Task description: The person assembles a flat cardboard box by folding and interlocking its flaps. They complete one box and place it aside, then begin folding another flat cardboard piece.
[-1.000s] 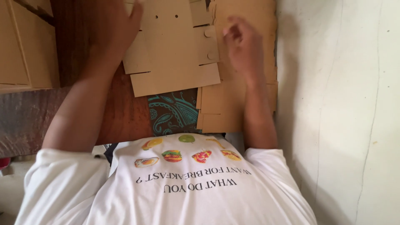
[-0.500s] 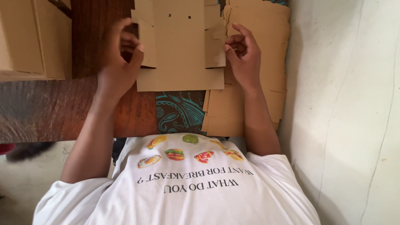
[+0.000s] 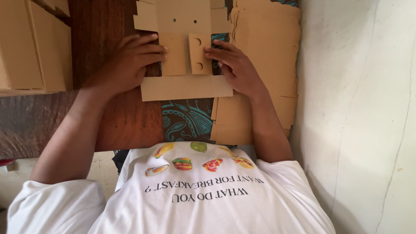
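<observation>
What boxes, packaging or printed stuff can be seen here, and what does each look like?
Flat box blank: brown die-cut cardboard under both hands, two flaps folded in.
Cardboard stack: more brown blanks, right, by the wall.
Folded boxes: plain brown, far left.
White shirt: dark lettering, small coloured food pictures.

Flat cardboard blank – top part cut off by upper edge of picture. Stack of cardboard sheets on right – partly hidden under right hand and forearm. Folded boxes at left – cut off by left and upper edges. Patterned cloth mostly hidden under cardboard.
</observation>
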